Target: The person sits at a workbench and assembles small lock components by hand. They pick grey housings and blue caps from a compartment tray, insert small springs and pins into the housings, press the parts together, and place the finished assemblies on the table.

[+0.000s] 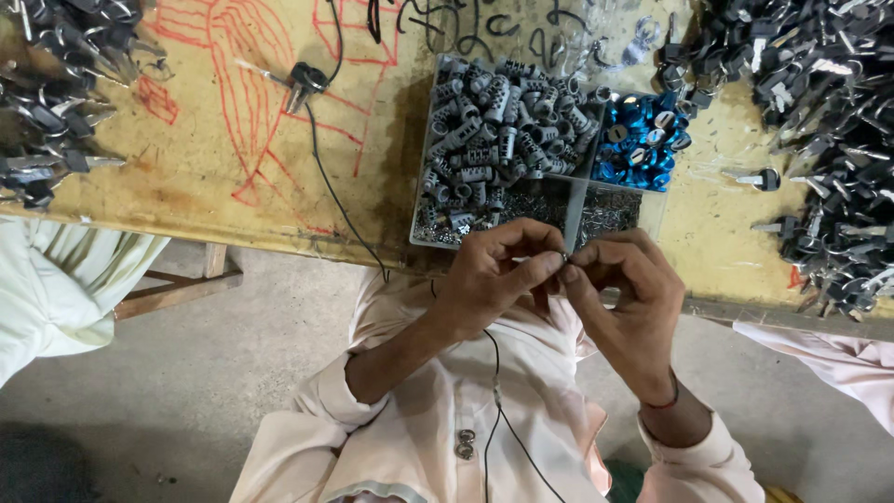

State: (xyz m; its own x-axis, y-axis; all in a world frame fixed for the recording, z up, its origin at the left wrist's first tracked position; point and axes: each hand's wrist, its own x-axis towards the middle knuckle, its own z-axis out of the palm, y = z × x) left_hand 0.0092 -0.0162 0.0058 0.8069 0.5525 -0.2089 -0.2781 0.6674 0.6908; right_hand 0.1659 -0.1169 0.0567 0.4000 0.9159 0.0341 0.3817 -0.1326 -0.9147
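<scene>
My left hand and my right hand meet fingertip to fingertip just below the table's edge. Together they pinch one small metal part, mostly hidden by the fingers. Right above them sits a clear divided tray. Its large compartment holds several grey metal cylinders. A smaller one holds shiny blue caps, and the front compartments hold tiny pins. A red thread circles my right wrist.
The yellow table bears red scribbles and a key with a black head. Heaps of black-headed keys lie at the far left and at the right. Other people's light sleeves show at both sides. A black cable hangs down my chest.
</scene>
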